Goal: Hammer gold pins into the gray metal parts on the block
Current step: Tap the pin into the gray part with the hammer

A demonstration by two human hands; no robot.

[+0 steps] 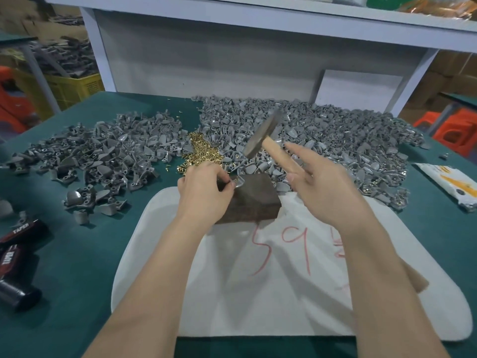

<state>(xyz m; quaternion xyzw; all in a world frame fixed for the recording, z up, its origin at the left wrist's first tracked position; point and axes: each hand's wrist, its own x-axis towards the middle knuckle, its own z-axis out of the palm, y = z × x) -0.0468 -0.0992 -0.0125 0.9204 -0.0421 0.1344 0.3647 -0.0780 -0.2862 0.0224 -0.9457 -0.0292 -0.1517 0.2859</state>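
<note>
Your left hand [204, 187] pinches one gray metal part [238, 180] and steadies it on the far left corner of the dark block [254, 200]. A speck of gold shows at your fingertips, but it is too small to tell whether a pin is seated. Your right hand [325, 188] grips the wooden handle of the hammer [263, 133], forefinger stretched along it. The steel head is raised above and beyond the block, clear of the part, so this reads as the top of a stroke.

The block sits on the far edge of the white pad [284, 293]. The loose gold pins [201, 151] lie in a small heap just behind your left hand.

As for progress, you are somewhere in a very long run. The right heap [335, 135] of gray parts shows gold glints along its near edge, which are probably finished pieces. The left heap [103, 153] on the green desk [77, 254] shows none and looks untouched. With that many parts and pins lying loose, expect most of the work to be still ahead.
</note>
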